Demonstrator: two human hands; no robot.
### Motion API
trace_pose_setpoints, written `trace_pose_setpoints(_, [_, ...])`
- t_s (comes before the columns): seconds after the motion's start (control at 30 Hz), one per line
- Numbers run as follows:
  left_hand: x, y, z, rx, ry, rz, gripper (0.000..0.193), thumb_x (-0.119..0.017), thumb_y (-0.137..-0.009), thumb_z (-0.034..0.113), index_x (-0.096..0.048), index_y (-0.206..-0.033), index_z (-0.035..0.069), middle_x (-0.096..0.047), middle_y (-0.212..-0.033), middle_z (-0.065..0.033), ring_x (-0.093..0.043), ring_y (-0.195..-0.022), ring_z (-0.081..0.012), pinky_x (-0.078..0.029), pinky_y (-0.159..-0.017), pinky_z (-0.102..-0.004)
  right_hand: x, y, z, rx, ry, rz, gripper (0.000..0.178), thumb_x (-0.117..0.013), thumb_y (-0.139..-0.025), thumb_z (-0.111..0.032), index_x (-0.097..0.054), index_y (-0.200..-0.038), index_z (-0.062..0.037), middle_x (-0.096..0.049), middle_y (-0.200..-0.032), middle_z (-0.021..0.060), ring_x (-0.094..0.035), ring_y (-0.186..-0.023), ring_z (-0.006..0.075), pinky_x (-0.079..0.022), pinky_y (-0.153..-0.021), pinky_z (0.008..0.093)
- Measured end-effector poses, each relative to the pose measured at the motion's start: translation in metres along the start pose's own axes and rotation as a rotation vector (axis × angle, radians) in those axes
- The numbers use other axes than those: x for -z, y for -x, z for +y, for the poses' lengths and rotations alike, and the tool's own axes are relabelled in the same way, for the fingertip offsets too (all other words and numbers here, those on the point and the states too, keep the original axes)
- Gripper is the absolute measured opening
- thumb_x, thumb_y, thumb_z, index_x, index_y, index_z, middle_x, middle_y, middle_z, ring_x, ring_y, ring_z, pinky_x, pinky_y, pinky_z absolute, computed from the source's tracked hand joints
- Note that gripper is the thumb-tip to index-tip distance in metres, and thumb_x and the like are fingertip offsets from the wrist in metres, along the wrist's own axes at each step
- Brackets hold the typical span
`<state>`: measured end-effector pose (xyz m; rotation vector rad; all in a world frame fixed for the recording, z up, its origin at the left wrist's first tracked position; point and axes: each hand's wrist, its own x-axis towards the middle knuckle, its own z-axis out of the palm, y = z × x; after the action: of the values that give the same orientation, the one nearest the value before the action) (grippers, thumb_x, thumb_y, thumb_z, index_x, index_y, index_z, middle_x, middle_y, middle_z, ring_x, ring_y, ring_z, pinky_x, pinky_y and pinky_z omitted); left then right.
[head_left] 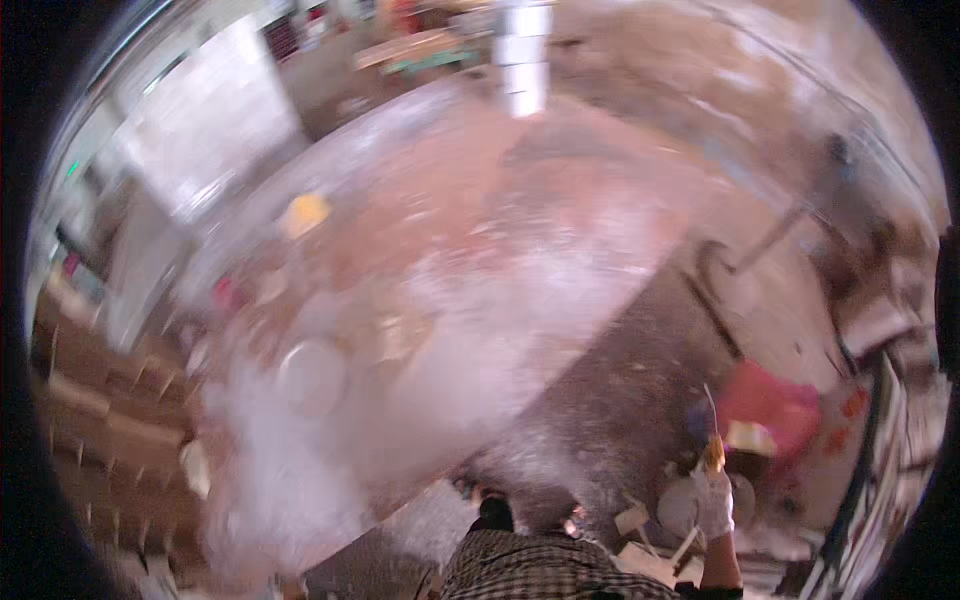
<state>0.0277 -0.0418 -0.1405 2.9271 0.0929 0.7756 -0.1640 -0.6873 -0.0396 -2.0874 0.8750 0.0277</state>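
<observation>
My right hand (714, 502), in a pale glove, is closed round a hand tool with a yellow-orange handle (714, 453). A thin, slightly curved metal part (711, 405) points away from me; blur hides the tool's exact kind. Just beyond the hand lie a pink-red sheet or bag (775, 405) and a pale yellow block (750, 437). Beside the wrist is a round pale container (678, 502). My left hand cannot be made out in the picture. Below me show my checked garment (540, 565) and a dark shoe (494, 513).
A reddish floor, whitened with dust (560, 270), spreads ahead, beside a dark strip (610, 380). On it are a yellow object (306, 214) and a round pale object (312, 377). A white pillar (524, 60) stands far ahead. Stacked brown pieces (110, 450) line the left; clutter fills the right.
</observation>
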Motion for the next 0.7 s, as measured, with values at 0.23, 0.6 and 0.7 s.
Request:
trace_pose_setpoints(0.23, [-0.045, -0.017, 0.392, -0.54, 0.77, -0.437, 0.017, -0.052, -0.086, 0.017, -0.063, -0.093, 0.006, -0.063, -0.092, -0.0071, -0.061, -0.082, -0.0203, -0.05, -0.074, -0.0323, 0.132, -0.032, -0.037, -0.377, 0.186, 0.501, 0.046, -0.052, -0.083, -0.053, -0.066, -0.09, -0.0095, -0.066, -0.081, 0.0158, -0.064, -0.074, 0.0322, -0.05, -0.067, 0.04])
trace_pose_setpoints(0.6, [0.019, 0.092, 0.606, -1.114, 0.883, -0.958, 0.02, -0.049, -0.087, 0.018, -0.06, -0.099, 0.007, -0.061, -0.098, -0.0083, -0.059, -0.088, -0.0218, -0.048, -0.079, -0.0337, 0.344, -0.037, 0.206, -0.449, -0.758, 1.346, 0.036, -0.061, -0.082, -0.036, -0.059, -0.07, -0.0028, -0.058, -0.059, 0.0065, -0.056, -0.054, 0.018, -0.043, -0.053, 0.0339])
trace_pose_setpoints(0.7, [0.023, 0.105, 0.621, -1.169, 0.852, -1.03, 0.021, -0.048, -0.088, 0.018, -0.059, -0.101, 0.007, -0.061, -0.1, -0.0086, -0.058, -0.089, -0.0222, -0.047, -0.08, -0.0341, 0.385, -0.003, 0.262, -0.491, -0.653, 1.397, 0.041, -0.063, -0.079, -0.039, -0.062, -0.074, 0.0015, -0.061, -0.063, 0.0113, -0.06, -0.059, 0.021, -0.047, -0.059, 0.0358])
